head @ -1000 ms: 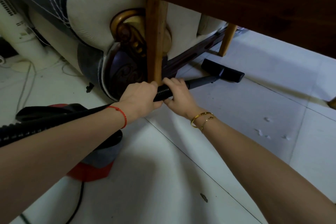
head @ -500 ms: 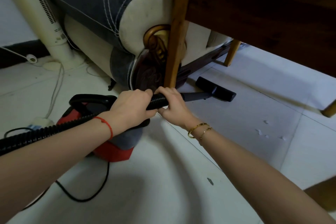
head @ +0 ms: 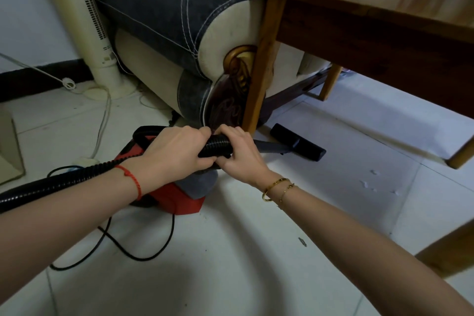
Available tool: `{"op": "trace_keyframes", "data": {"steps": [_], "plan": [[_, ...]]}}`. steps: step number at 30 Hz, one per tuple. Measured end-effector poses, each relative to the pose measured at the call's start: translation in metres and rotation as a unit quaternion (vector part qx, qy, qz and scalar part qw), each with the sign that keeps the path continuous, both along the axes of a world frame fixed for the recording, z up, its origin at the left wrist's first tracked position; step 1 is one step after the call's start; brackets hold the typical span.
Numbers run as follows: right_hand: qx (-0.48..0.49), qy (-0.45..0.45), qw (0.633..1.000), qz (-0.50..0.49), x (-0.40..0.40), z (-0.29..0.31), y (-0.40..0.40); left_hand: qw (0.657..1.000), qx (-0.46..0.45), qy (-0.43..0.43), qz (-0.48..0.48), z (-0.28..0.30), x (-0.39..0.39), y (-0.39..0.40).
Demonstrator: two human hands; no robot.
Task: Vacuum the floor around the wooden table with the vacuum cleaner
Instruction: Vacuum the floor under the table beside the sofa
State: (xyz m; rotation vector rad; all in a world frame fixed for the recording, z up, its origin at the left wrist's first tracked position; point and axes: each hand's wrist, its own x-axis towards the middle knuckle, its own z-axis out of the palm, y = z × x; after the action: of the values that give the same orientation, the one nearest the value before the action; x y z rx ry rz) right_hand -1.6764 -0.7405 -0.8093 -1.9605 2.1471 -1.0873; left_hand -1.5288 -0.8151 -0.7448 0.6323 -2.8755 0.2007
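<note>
- Holding the black ribbed bendy vacuum hose (head: 216,147) w/ both hands, just near the front leg of the brown wooden bench (head: 259,79).
- Left hand (head: 177,154) is curled tight round the hose, fingers wrapped over the top.
- Right hand (head: 242,154) is curled round it too, right beside the left, touching it, nearer the stiff dark tube.
- The flat black floor brush head (head: 297,145) sits on the white tile floor (head: 230,251), a bit under the bench edge.
- The red and grey vacuum cleaner body (head: 179,195) sits on the floor under the left wrist, black cord looped beside it.
- Hose prob. soft & bendy, so it flops; best grip is where hose meets the stiff tube, as now.
- Brush head looks light, should slide easy on smooth tile.
- Small white bits (head: 372,182) lie on the floor to the right, not yet sucked up.
</note>
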Motion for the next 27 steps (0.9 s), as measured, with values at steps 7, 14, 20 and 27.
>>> {"op": "trace_keyframes", "data": {"steps": [7, 14, 20, 27], "plan": [[-0.011, 0.009, 1.000, -0.020, -0.001, -0.001, 0.005, 1.000, -0.024, -0.001, -0.012, 0.003, -0.003, 0.002], [-0.012, 0.011, 0.998, -0.054, -0.037, -0.013, 0.016, 0.999, -0.018, -0.009, -0.029, -0.008, -0.044, 0.008], [-0.003, 0.008, 0.996, -0.087, -0.086, -0.023, 0.035, 0.998, 0.000, -0.015, -0.058, -0.022, -0.098, 0.017], [0.024, 0.012, 0.992, -0.120, -0.151, -0.037, 0.060, 0.997, 0.011, -0.017, -0.077, -0.043, -0.170, 0.035]]}}
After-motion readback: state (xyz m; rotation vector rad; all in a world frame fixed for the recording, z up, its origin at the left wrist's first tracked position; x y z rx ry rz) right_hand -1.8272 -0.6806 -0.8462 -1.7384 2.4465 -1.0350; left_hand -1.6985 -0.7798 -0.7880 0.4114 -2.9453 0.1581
